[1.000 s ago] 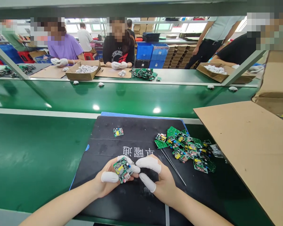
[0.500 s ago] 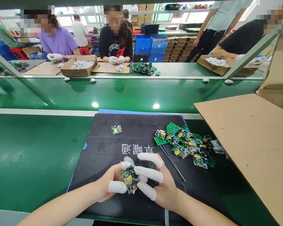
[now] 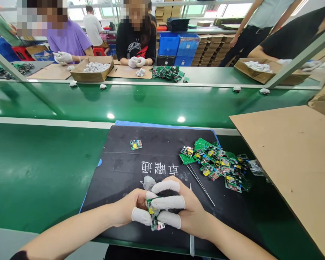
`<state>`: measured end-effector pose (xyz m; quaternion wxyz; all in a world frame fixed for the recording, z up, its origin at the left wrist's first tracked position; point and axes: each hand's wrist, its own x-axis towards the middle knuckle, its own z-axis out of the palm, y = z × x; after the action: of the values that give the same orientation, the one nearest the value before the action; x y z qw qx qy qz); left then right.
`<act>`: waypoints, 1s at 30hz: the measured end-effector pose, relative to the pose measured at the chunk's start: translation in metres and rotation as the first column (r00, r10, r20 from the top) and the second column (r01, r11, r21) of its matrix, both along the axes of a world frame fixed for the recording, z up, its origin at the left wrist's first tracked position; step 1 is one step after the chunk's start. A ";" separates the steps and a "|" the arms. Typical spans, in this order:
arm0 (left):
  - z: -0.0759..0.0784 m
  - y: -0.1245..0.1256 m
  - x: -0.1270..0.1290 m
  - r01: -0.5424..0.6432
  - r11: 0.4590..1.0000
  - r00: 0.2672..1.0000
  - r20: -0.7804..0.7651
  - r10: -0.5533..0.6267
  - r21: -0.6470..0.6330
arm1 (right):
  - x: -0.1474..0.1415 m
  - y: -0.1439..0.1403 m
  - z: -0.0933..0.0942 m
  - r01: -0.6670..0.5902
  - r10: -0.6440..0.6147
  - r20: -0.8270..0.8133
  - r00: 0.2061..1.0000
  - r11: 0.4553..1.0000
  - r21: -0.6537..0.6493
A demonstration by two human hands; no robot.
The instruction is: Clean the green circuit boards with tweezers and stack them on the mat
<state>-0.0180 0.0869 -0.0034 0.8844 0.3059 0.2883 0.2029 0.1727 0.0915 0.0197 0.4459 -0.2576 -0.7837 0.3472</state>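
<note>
White Chinese characters (image 3: 160, 168) on the black mat (image 3: 119, 177) stand upside down to the wearer and appear to read 卓曜通. White capitals on a co-worker's black shirt (image 3: 124, 39) show ATHLETI, the word's end unclear. Labels on blue crates (image 3: 169, 42) are too small to read.

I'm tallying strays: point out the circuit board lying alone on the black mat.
The single board near the far-left corner of the mat: it lies apart from the pile on the right and from the held board.
</note>
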 end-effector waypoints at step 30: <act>0.011 0.013 -0.021 -0.405 0.914 0.876 0.289 0.386 0.004 | 0.002 0.017 -0.020 0.356 -0.394 0.167 0.904 0.909 0.218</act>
<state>-0.0393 0.1000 0.0081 0.8458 0.2368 0.2091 0.4299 0.1749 0.1083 0.0000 0.4422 -0.3968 -0.7897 0.1529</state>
